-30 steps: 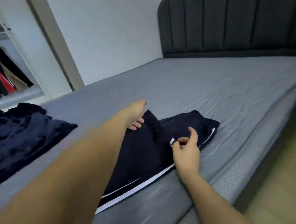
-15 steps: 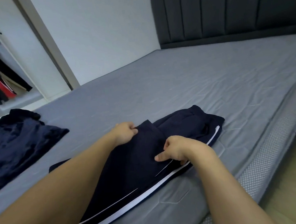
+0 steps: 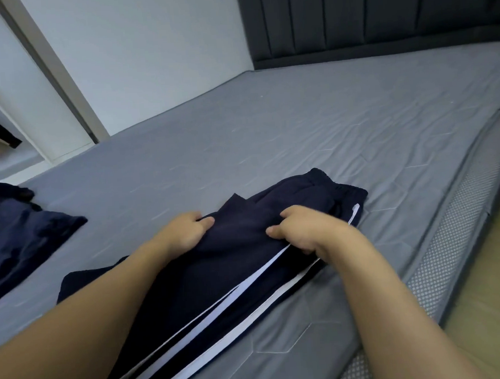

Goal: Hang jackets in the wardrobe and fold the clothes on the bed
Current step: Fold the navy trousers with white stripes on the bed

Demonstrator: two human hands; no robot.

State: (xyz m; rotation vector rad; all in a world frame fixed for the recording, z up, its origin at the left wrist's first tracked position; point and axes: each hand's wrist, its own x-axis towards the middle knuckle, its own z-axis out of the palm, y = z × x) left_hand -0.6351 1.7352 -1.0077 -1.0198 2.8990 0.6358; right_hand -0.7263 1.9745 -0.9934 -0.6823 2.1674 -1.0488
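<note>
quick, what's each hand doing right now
Left hand: grips the far edge of the navy track pants.
Right hand: grips the same pants near the white stripe.

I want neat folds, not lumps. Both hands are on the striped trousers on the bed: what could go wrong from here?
1. The left hand and right hand pinch the trousers only at the middle; the long leg end lies loose and may drag crooked, so the white stripes misalign.
2. The trousers lie near the bed edge and could slip off.
3. The crumpled navy garment lies close by; a wide fold might catch it.
</note>
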